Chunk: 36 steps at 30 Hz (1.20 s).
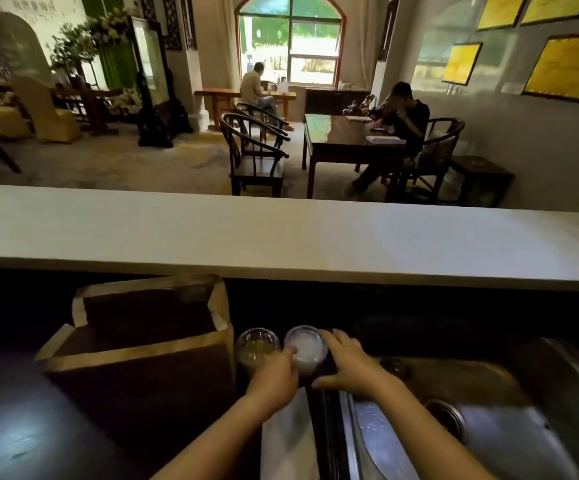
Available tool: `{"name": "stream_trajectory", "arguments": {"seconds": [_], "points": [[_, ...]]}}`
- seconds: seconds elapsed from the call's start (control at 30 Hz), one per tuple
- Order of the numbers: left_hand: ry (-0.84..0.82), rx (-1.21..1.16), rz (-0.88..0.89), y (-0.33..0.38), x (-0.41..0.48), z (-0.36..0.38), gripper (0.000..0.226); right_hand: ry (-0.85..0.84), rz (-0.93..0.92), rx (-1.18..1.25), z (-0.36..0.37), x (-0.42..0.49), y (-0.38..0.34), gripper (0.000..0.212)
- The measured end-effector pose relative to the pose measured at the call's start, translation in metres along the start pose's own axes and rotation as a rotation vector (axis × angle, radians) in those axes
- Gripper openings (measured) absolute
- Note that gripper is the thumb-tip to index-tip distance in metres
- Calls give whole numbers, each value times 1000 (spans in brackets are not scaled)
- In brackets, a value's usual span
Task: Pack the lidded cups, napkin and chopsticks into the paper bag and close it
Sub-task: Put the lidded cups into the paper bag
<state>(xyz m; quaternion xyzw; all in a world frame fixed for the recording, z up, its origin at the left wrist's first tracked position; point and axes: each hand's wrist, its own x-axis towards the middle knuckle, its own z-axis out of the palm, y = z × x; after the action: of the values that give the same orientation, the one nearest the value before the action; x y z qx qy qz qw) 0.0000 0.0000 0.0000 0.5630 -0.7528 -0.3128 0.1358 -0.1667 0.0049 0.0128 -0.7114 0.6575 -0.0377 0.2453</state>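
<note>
An open brown paper bag (135,355) stands on the dark counter at the left, mouth up. Right beside it stand two lidded clear cups: one with a yellowish drink (256,346) and one with a white drink (304,342). My left hand (274,375) wraps the left side of the white cup, and my right hand (345,363) wraps its right side, so both hold it. A white napkin (290,441) lies flat below the cups. A dark strip that may be the chopsticks (317,431) lies along its right edge.
A steel sink (471,427) with a drain fills the lower right. A raised white counter ledge (281,237) runs across just behind the work surface. Beyond it are dark wooden chairs, tables and two seated persons.
</note>
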Motion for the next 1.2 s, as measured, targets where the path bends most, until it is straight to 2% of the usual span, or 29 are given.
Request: {"name": "stream_trajectory", "arguments": {"seconds": [0.1, 0.27, 0.6, 0.9, 1.0, 1.1, 1.2], "points": [[-15, -67, -30, -8, 4, 14, 55, -37, 24, 14, 12, 14, 4, 112], [40, -117, -28, -11, 17, 33, 60, -42, -33, 44, 23, 44, 10, 117], [147, -365, -62, -14, 33, 44, 60, 108, -51, 226, 42, 75, 14, 96], [184, -542, -3, -16, 26, 46, 77, 119, -85, 356, 22, 57, 16, 102], [177, -636, 53, -11, 29, 38, 82, 102, -138, 328, -3, 43, 4, 100], [233, -732, 102, -2, 29, 27, 71, 87, -207, 275, -27, 23, -14, 102], [247, -793, 152, 6, 20, 13, 66, 91, -297, 35, -50, 5, -30, 102]]}}
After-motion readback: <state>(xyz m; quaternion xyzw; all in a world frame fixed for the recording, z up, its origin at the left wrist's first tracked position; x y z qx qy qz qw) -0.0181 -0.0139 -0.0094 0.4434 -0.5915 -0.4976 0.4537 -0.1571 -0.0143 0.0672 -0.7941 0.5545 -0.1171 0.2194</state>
